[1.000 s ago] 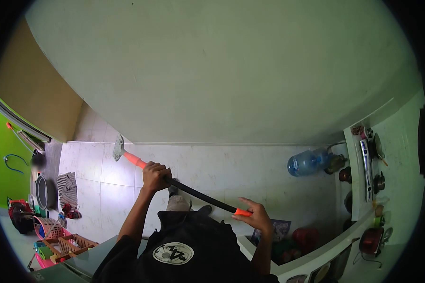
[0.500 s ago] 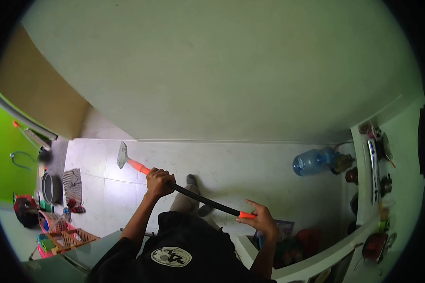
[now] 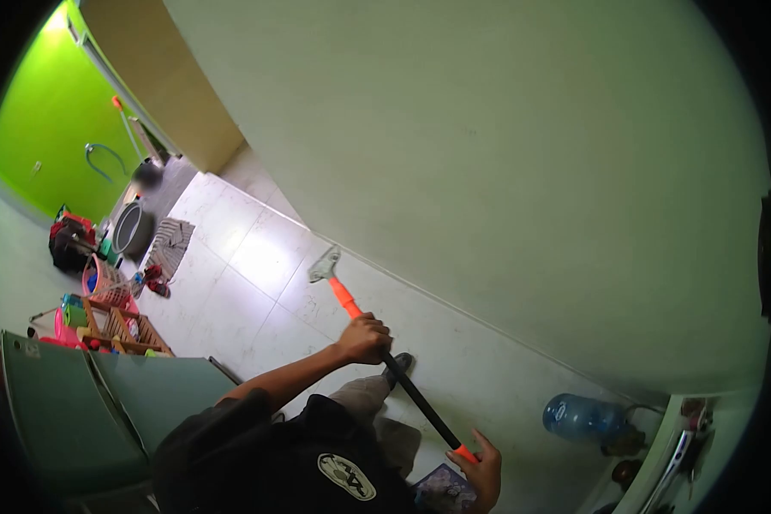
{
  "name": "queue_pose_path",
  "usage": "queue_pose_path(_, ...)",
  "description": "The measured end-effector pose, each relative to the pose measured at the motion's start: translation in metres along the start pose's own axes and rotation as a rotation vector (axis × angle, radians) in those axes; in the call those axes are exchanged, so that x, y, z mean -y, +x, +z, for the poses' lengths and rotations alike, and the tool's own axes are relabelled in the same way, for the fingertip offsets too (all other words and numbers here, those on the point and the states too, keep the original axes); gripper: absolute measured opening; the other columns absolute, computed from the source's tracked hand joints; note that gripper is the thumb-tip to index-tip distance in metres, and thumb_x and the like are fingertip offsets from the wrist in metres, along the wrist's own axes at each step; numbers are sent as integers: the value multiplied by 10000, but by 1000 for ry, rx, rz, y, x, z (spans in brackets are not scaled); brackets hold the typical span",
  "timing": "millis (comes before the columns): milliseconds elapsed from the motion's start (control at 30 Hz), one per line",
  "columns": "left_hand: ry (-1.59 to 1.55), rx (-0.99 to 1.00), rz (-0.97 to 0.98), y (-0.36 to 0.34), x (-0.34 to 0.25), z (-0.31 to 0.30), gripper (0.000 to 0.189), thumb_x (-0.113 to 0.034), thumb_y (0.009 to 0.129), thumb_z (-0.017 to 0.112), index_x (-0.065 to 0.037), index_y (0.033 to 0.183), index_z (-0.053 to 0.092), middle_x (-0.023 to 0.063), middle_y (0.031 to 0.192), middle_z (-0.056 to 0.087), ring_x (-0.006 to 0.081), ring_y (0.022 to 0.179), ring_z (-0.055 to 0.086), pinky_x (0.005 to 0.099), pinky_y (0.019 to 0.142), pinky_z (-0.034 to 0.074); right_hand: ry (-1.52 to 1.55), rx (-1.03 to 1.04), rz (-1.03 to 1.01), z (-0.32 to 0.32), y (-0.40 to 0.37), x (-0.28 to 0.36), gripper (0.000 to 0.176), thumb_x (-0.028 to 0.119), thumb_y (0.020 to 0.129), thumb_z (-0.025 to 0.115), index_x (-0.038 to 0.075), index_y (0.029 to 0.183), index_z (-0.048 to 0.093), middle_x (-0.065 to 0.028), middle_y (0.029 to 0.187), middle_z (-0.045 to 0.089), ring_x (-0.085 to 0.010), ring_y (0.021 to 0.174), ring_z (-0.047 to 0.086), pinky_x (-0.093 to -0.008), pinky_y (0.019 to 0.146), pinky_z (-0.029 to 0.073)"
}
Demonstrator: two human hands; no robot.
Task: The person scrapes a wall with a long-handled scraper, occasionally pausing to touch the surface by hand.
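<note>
A long scraper tool point(image 3: 424, 403) with a black shaft, orange collars and a grey flat head slants across the front of my body. My left hand point(image 3: 366, 339) is wrapped round the shaft just below the upper orange collar. At the lower orange end is my right hand point(image 3: 480, 469), its thumb and palm against the grip and a finger stretched out. The grey head point(image 3: 324, 264) is up in the air over the tiled floor, near the foot of the pale wall point(image 3: 505, 171).
A striped mat point(image 3: 170, 247), grey basin point(image 3: 132, 230), pink basket point(image 3: 107, 281) and brown wooden rack point(image 3: 133, 330) stand left. A green-grey refrigerator point(image 3: 68, 403) is at lower left. Right, a blue water bottle point(image 3: 582, 417) lies beside a white shelf point(image 3: 660, 454). My shoe point(image 3: 399, 368) is below the shaft.
The view has turned, so the room appears rotated clockwise. In the picture, the scraper head and my left hand have moved right, and the shaft is steeper. Both hands remain on the tool.
</note>
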State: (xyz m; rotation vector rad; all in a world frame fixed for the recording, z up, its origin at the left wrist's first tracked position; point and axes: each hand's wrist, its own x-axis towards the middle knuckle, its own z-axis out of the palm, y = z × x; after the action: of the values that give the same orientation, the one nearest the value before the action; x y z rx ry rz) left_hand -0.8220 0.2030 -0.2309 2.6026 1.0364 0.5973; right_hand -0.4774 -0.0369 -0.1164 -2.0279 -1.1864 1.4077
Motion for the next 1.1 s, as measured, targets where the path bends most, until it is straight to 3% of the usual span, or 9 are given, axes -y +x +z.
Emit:
queue_pose_path(67,-43,-22,29,17,-15,14,134,-198,623,716,-175,617,584,-17,634,556,198,664,630,375,687,488,9,33,-2,-20,8,-21,836,225,795,904,-36,1489,518,-103,642,646,-116,484,574,-273,465,438)
queue_pose_path(167,-78,-50,41,26,-28,15,180,-164,690,708,-156,594,556,-10,603,546,205,614,610,377,639,479,-120,162,150,-36,6,-52,358,190,943,777,-72,1170,692,18,739,595,-80,660,493,-280,577,428)
queue_pose_path(367,15,34,-39,13,-24,62,225,-171,718,719,-156,575,547,-4,616,578,214,638,624,380,662,481,233,25,2,-20,35,-75,292,221,883,837,-46,834,730,36,681,567,-80,664,489,-313,588,426)
queue_pose_path(500,46,75,-143,10,-36,92,181,-207,656,722,-160,600,556,-3,612,551,212,649,623,383,675,480,66,251,119,-60,76,-78,262,191,895,816,-30,849,682,7,681,556,-101,662,476,-328,621,444)
queue_pose_path(600,55,127,-270,0,-53,102,144,-202,642,709,-162,607,575,-4,628,578,206,667,638,383,702,487,139,256,18,-84,94,-78,280,213,896,820,-44,897,708,-17,696,565,-113,661,479,-344,594,438)
queue_pose_path(700,70,138,-369,-3,-67,114,104,-199,628,711,-173,624,611,-13,640,601,195,685,653,378,714,497,1,349,36,-102,132,-126,299,221,884,840,-50,951,735,-53,731,647,-123,682,548,-348,608,475)
queue_pose_path(800,88,111,-442,16,-69,110,88,-207,600,717,-192,642,642,-23,641,609,192,689,658,378,718,503,-272,483,63,-143,170,-61,337,204,859,863,-58,1034,744,-113,841,745,-134,739,641,-334,676,532)
queue_pose_path(1000,61,129,-487,-2,-56,129,84,-186,591,715,-188,637,645,-18,690,630,192,742,688,391,756,511,5,341,-269,-114,191,-114,369,288,881,849,-68,890,750,-67,692,665,-127,632,520,-382,561,454)
queue_pose_path(1100,62,123,-414,-24,-44,139,126,-218,583,730,-217,671,640,-40,679,622,180,744,678,376,740,509,-96,348,-91,-86,165,-126,389,303,903,823,-75,915,732,-112,673,641,-146,625,453,-416,540,413)
